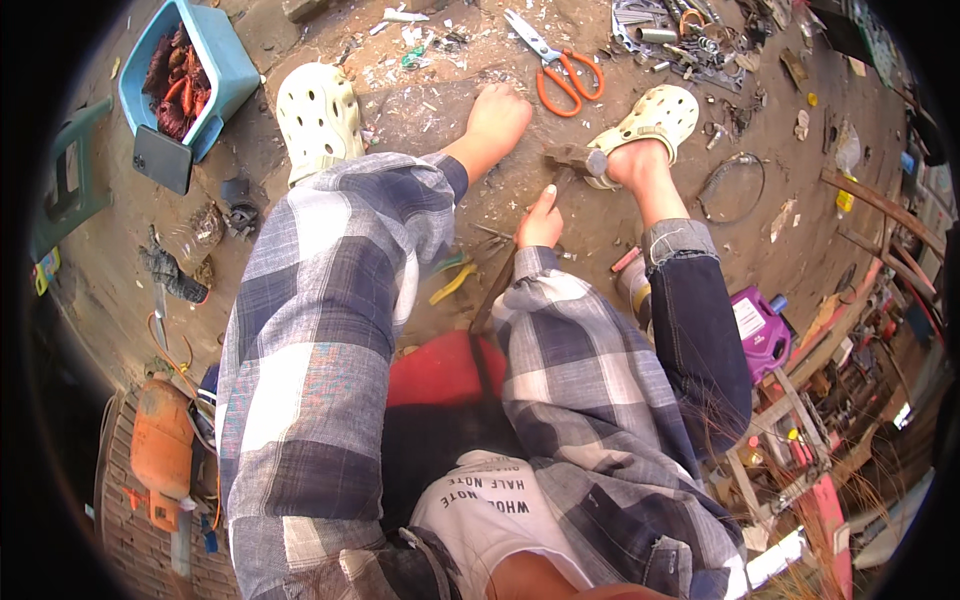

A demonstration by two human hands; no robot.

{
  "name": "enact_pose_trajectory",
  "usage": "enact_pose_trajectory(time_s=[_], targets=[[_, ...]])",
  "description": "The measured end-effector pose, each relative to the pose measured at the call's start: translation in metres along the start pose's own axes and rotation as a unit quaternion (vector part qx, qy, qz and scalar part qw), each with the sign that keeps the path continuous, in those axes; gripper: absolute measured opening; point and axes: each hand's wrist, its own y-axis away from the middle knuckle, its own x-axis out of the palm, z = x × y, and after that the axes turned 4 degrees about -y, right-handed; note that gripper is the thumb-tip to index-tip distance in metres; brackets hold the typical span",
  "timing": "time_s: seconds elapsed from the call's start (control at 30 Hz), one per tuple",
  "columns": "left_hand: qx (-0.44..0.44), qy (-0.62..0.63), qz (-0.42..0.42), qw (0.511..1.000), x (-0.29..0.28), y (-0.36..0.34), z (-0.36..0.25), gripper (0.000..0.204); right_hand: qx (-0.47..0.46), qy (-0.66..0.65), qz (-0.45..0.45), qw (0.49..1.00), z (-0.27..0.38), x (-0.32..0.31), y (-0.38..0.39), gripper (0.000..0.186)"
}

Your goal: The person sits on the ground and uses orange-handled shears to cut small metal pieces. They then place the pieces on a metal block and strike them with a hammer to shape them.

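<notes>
My right hand (540,221) grips a hammer (574,158) by its dark handle, which runs back past the wrist; the head is raised beside my right clog. My left hand (500,118) is closed low over the dirty ground between my feet. Its fingers are curled, and whatever they hold is hidden. Just beyond both hands lie scissors (570,88) with orange handles, blades partly spread. Yellow-handled pliers (453,285) rest on the ground between my forearms. My cream clogs (318,112) stand wide apart on either side.
At far left sits a blue bin (240,65) of reddish-brown scrap, a dark phone (162,160) on its near edge. Metal parts (690,45) lie at far right, near a wire loop (735,185). A purple jug (760,335) and orange cylinder (162,440) flank me.
</notes>
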Motion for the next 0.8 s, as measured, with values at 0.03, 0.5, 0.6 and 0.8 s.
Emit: enact_pose_trajectory(time_s=[0.03, 0.5, 0.6, 0.8], targets=[[-0.001, 0.033, 0.005, 0.999, -0.008, -0.003, -0.001, 0.022, -0.005, 0.004, -0.003, 1.0, -0.002, 0.003, -0.003, 0.06], [-0.102, 0.685, -0.029, 0.721, -0.156, -0.002, 0.076, 0.03, 0.074, -0.05, 0.081, 0.993, 0.025, 0.011, -0.013, 0.07], [-0.021, 0.77, 0.057, 0.635, -0.198, 0.01, 0.06, 0.028, 0.104, -0.067, 0.095, 0.988, 0.021, -0.005, -0.034, 0.075], [0.085, 0.596, 0.035, 0.797, -0.303, 0.063, 0.005, 0.032, 0.204, -0.254, 0.148, 0.934, 0.027, -0.005, 0.009, 0.076]])
